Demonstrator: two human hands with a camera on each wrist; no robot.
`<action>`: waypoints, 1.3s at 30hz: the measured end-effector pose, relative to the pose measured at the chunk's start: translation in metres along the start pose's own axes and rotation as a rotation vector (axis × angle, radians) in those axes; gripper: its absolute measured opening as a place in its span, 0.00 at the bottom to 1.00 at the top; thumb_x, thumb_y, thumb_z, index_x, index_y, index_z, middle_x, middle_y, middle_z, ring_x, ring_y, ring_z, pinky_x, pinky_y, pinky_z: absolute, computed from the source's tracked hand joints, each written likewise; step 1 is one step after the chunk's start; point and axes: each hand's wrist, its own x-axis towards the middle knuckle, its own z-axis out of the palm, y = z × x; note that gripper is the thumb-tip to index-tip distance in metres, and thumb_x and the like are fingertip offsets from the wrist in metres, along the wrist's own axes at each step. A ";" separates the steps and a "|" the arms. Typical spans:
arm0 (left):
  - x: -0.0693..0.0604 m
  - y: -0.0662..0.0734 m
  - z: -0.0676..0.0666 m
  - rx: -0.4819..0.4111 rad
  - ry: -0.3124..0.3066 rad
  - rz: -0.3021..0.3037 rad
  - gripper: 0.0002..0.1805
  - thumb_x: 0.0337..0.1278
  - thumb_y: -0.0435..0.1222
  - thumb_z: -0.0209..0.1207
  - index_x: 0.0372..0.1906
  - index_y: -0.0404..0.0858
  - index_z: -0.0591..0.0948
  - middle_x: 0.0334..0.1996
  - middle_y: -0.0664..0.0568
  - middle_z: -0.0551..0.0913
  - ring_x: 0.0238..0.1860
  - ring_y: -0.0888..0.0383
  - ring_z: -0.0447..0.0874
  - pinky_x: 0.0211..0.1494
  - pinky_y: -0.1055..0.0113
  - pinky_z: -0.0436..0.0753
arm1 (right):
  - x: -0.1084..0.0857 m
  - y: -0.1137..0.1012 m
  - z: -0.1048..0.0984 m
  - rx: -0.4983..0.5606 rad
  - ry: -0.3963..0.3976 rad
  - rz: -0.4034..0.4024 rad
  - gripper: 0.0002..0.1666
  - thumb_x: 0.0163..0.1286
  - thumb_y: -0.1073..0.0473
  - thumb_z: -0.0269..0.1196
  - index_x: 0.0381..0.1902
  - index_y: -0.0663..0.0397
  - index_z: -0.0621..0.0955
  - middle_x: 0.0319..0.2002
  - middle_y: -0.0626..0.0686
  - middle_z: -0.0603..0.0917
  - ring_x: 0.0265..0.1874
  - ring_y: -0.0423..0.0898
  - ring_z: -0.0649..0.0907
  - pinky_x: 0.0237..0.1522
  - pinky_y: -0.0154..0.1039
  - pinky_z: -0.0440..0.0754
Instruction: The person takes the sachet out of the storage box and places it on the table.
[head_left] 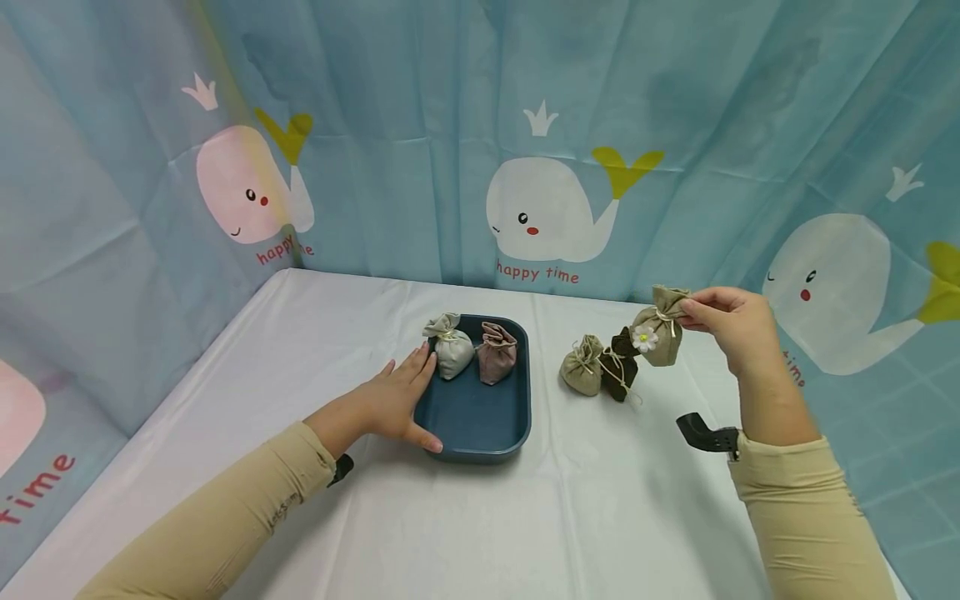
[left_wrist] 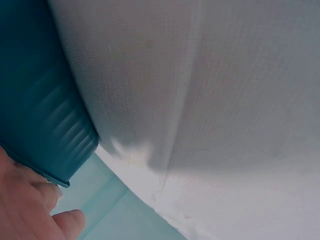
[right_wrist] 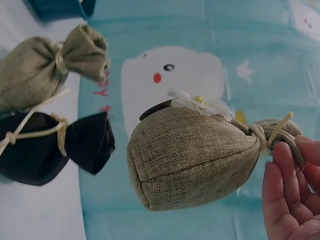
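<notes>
My right hand (head_left: pixel 731 321) pinches the gathered neck of an olive-tan cloth drawstring pouch (head_left: pixel 663 333) with a white flower on it, held up off the table. In the right wrist view the same pouch (right_wrist: pixel 192 157) hangs sideways from thumb and fingers. Just left of it, a dark brown pouch (head_left: pixel 617 375) and a plain tan pouch (head_left: pixel 582 367) sit on the table. Straight fingers of my left hand (head_left: pixel 393 402) rest against the left side of a blue tray (head_left: pixel 472 417). Inside that tray, at its far end, are a pale grey-green pouch (head_left: pixel 454 354) and a mauve-brown pouch (head_left: pixel 497 357).
A white cloth (head_left: pixel 480 533) covers the table. Behind and at both sides hangs a light blue curtain (head_left: pixel 420 167) printed with whales. Black wrist mounts (head_left: pixel 705 435) stick out beneath the sleeves.
</notes>
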 end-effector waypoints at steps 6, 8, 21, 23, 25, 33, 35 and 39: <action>-0.001 0.001 -0.001 -0.014 -0.002 0.001 0.74 0.22 0.77 0.53 0.71 0.36 0.37 0.71 0.44 0.29 0.71 0.50 0.28 0.67 0.44 0.44 | 0.002 0.004 -0.011 -0.107 0.046 0.043 0.03 0.60 0.66 0.63 0.27 0.56 0.83 0.24 0.44 0.82 0.21 0.37 0.83 0.28 0.28 0.80; -0.001 0.001 -0.001 -0.021 0.000 0.004 0.74 0.23 0.77 0.54 0.71 0.35 0.37 0.71 0.43 0.30 0.71 0.49 0.29 0.67 0.43 0.44 | 0.003 0.006 -0.014 -0.125 0.054 0.058 0.04 0.60 0.66 0.63 0.27 0.56 0.83 0.24 0.43 0.82 0.21 0.36 0.83 0.28 0.27 0.80; 0.001 -0.002 0.003 -0.011 -0.003 0.001 0.74 0.23 0.76 0.54 0.71 0.37 0.35 0.71 0.44 0.27 0.71 0.51 0.26 0.68 0.44 0.44 | 0.007 0.027 -0.028 -0.414 0.138 0.171 0.19 0.65 0.56 0.59 0.42 0.71 0.77 0.24 0.35 0.78 0.23 0.31 0.82 0.31 0.27 0.80; 0.001 -0.002 0.003 -0.013 -0.001 0.004 0.74 0.24 0.76 0.55 0.71 0.37 0.35 0.71 0.44 0.27 0.71 0.50 0.27 0.67 0.44 0.44 | 0.008 0.031 -0.029 -0.414 0.135 0.184 0.19 0.66 0.57 0.58 0.42 0.71 0.76 0.24 0.35 0.78 0.23 0.31 0.82 0.30 0.26 0.79; 0.001 -0.002 0.003 -0.013 0.003 0.008 0.74 0.24 0.76 0.55 0.71 0.36 0.36 0.71 0.44 0.28 0.71 0.49 0.28 0.67 0.43 0.44 | 0.009 0.036 -0.030 -0.414 0.137 0.196 0.18 0.66 0.57 0.58 0.42 0.71 0.76 0.23 0.35 0.78 0.23 0.32 0.82 0.30 0.26 0.79; 0.000 -0.001 0.001 -0.009 -0.001 0.008 0.74 0.23 0.77 0.54 0.71 0.36 0.36 0.71 0.44 0.28 0.71 0.49 0.29 0.67 0.44 0.44 | 0.012 0.062 -0.028 -0.471 0.129 0.247 0.21 0.65 0.54 0.59 0.44 0.70 0.77 0.27 0.44 0.81 0.25 0.33 0.82 0.32 0.29 0.80; 0.000 -0.001 0.001 -0.015 0.003 0.012 0.74 0.23 0.76 0.54 0.71 0.36 0.36 0.71 0.43 0.28 0.71 0.48 0.29 0.67 0.43 0.44 | 0.016 0.076 -0.031 -0.442 0.133 0.232 0.20 0.63 0.54 0.62 0.42 0.68 0.80 0.28 0.48 0.81 0.24 0.35 0.82 0.32 0.30 0.81; 0.000 -0.001 0.001 -0.016 0.000 0.007 0.74 0.23 0.76 0.54 0.71 0.36 0.36 0.71 0.44 0.28 0.71 0.50 0.27 0.67 0.44 0.44 | 0.026 0.102 -0.039 -0.486 0.129 0.244 0.20 0.62 0.50 0.62 0.41 0.63 0.81 0.33 0.54 0.83 0.26 0.38 0.83 0.35 0.36 0.82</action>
